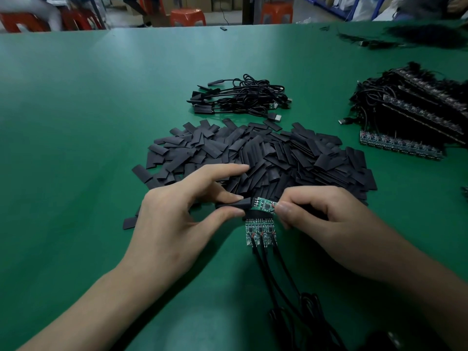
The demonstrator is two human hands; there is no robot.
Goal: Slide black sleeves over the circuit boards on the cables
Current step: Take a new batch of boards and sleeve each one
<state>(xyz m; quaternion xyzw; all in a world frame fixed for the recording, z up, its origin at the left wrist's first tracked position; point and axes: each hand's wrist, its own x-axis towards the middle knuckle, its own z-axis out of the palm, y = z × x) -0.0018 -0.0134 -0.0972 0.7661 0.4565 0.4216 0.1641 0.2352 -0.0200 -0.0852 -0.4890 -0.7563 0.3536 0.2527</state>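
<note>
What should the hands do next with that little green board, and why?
Probably push the black sleeve, pinched in the left hand, further right over the green circuit board that the right hand holds. Only the board's left end looks tucked in; most of it shows bare.

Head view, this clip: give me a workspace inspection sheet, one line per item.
Surface: green table, flat.
Job's things: black sleeve partly over a circuit board; three bare boards below; sleeve pile.
Clutter: lone sleeve piece near the far edge.
Hands: left hand pinches the sleeve; right hand holds the board.
Cables: finished bundle; unsleeved stack on the right.
Surroundings: red stools, shelving.
</note>
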